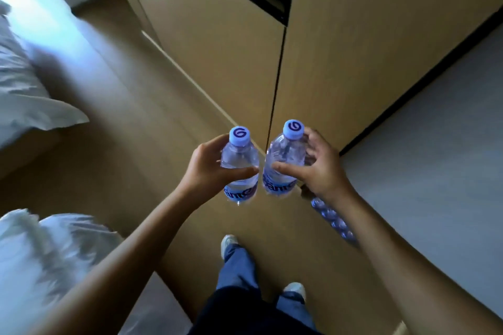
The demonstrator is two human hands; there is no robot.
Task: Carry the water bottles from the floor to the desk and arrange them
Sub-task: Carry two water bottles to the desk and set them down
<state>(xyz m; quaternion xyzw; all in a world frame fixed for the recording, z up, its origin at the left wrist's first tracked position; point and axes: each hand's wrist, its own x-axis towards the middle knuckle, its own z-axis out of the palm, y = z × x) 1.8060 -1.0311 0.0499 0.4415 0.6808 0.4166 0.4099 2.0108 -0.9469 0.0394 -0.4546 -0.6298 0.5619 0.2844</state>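
Two water bottles are held upright and side by side above the floor, close together but not clearly touching: the left bottle (239,164) and the right bottle (284,160), each sealed with a pale blue cap and filled with clear water. The left hand (211,168) wraps the left bottle at mid-body, thumb across the front and fingers closed behind it. The right hand (317,168) grips the right bottle in the same manner, thumb in front, fingers curled around the far side. Beneath the right forearm, a row of further bottles (333,220) remains on the wooden floor (141,128) along the base of the grey surface (435,144) at right, which is probably the desk. Wooden cabinet panels (217,49) stand ahead; white bedding (30,90) lies at left. The step in hand appears to be the carry phase. The next move calls for bringing both bottles over the desk surface, setting each base down flat, then releasing and aligning them. The closeness of the two bottles calls for separated placement to prevent knocking.
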